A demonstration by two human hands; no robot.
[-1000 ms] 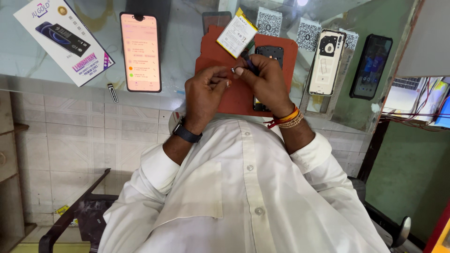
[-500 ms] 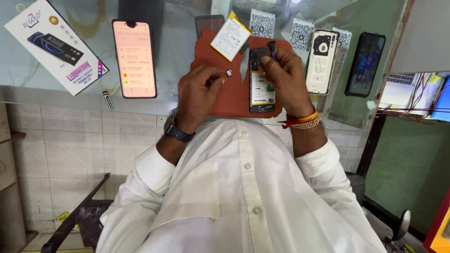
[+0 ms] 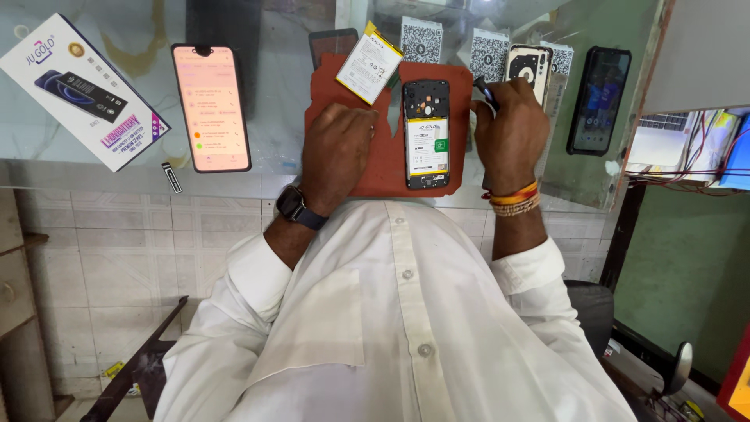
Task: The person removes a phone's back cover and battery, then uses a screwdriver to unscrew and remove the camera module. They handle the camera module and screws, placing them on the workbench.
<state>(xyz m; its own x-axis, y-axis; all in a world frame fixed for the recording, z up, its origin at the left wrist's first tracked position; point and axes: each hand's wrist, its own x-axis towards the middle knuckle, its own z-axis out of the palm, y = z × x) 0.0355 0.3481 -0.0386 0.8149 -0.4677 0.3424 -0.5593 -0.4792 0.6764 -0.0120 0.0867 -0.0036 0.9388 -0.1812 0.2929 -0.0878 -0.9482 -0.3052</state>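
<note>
An opened phone [image 3: 426,134] with its back off and its battery showing lies on a red mat [image 3: 387,168] on the glass counter. My left hand [image 3: 336,152], with a dark watch on the wrist, rests curled on the mat just left of the phone. My right hand [image 3: 509,133], with thread bands on the wrist, sits at the mat's right edge. It grips a thin dark tool [image 3: 485,91] that points up and away from the phone. A loose white and yellow battery [image 3: 369,72] lies tilted at the mat's top left.
A lit phone [image 3: 212,107] and a phone box [image 3: 82,90] lie to the left on the glass, with a small dark strip [image 3: 171,177] near its front edge. A phone back cover [image 3: 529,66], a dark phone [image 3: 597,100] and code cards lie to the right. Wires [image 3: 691,144] hang at far right.
Both hands were together over the phone; they have drawn apart. The left hand dropped to the mat, the right hand moved right with the tool, and the open phone lies uncovered.
</note>
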